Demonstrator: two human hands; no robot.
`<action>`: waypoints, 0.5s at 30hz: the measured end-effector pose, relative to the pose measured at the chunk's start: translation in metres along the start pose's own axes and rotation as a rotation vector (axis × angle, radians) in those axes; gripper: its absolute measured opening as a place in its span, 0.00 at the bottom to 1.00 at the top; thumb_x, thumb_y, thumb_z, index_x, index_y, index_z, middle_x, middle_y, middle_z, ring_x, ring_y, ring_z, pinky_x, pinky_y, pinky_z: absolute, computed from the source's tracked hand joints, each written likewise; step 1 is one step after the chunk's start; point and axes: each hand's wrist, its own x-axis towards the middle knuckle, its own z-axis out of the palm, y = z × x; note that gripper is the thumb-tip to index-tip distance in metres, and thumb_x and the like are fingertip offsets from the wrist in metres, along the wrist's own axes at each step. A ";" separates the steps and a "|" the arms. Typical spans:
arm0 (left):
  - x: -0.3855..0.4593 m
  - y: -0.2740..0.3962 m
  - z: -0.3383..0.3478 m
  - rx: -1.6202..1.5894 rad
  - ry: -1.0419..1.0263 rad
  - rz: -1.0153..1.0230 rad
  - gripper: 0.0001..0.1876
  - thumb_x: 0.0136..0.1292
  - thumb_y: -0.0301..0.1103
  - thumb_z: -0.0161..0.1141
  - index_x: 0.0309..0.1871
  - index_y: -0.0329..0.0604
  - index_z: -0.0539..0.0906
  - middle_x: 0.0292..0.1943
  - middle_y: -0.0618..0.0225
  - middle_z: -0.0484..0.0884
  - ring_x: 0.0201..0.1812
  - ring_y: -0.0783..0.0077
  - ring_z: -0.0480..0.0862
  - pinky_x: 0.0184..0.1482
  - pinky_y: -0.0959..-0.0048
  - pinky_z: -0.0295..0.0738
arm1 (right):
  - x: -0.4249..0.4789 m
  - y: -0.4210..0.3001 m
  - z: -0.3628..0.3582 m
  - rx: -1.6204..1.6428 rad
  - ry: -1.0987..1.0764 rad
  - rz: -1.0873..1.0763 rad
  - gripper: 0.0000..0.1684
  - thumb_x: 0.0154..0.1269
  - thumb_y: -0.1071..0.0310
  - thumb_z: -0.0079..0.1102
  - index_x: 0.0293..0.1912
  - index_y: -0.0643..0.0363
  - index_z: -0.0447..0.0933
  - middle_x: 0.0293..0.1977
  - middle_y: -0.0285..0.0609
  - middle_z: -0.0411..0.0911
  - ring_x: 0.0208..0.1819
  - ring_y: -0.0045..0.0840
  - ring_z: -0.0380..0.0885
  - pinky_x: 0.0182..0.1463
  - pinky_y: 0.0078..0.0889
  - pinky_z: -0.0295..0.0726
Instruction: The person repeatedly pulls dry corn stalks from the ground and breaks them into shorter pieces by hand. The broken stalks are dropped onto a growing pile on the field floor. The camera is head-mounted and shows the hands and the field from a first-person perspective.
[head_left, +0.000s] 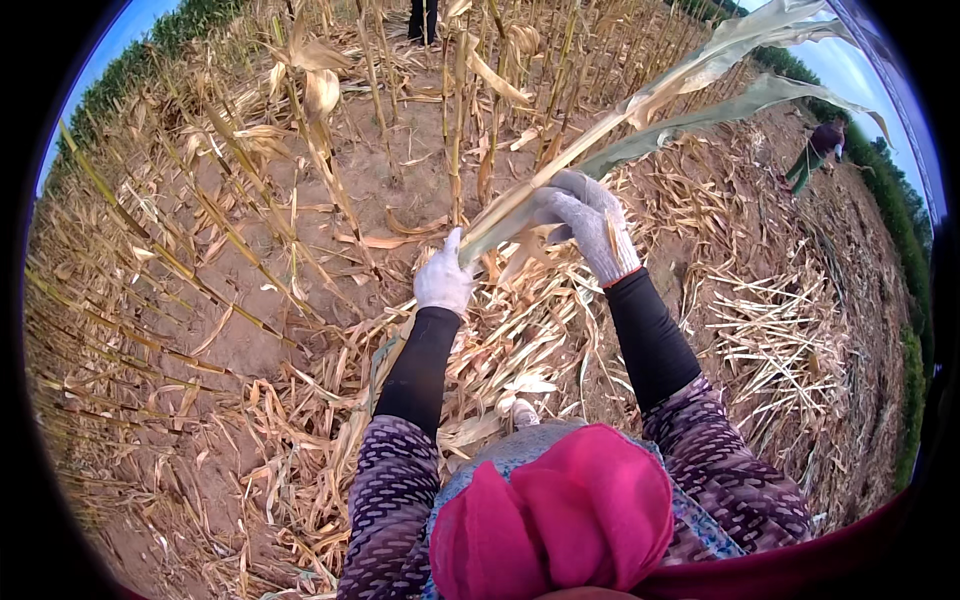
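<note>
A dry corn stalk (576, 148) slants up to the right in front of me, its long pale leaves (675, 112) trailing from the upper part. Around its lower end, my left hand (442, 281) in a white knit glove is closed, thumb pointing up along the stalk. Farther up, my right hand (589, 217), gloved alike with an orange-edged cuff, lies against the stalk and a greyish-green leaf with its fingers bent. Blur and overlap hide whether those fingers grip the leaf. Below both hands, a heap of dry husks and leaves (525, 322) covers the soil.
Standing corn stalks (454, 135) rise ahead and to the left, one bearing a dry husk (321, 90). Pale cut stalks (780, 337) lie in a pile on the right. One person (817, 154) bends at the far right; another person's legs (423, 21) show at the top.
</note>
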 end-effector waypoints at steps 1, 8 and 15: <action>0.003 0.000 -0.002 -0.032 -0.066 -0.011 0.28 0.58 0.48 0.57 0.61 0.56 0.66 0.35 0.53 0.81 0.37 0.52 0.81 0.38 0.57 0.74 | -0.004 0.014 -0.006 0.104 0.050 -0.053 0.12 0.63 0.67 0.51 0.43 0.65 0.73 0.30 0.36 0.78 0.28 0.16 0.77 0.25 0.14 0.74; 0.012 0.002 -0.006 -0.258 -0.387 -0.015 0.22 0.62 0.51 0.52 0.52 0.47 0.75 0.40 0.48 0.80 0.44 0.48 0.78 0.44 0.61 0.73 | -0.003 0.092 -0.032 0.338 0.225 0.117 0.07 0.60 0.68 0.52 0.33 0.62 0.74 0.23 0.38 0.77 0.18 0.15 0.71 0.18 0.13 0.66; -0.005 -0.013 0.003 -0.404 -0.394 0.041 0.28 0.61 0.60 0.47 0.51 0.45 0.78 0.39 0.48 0.80 0.43 0.48 0.79 0.45 0.60 0.73 | 0.006 0.082 -0.016 0.422 0.171 0.189 0.11 0.61 0.60 0.58 0.33 0.57 0.71 0.20 0.32 0.67 0.14 0.14 0.65 0.14 0.17 0.60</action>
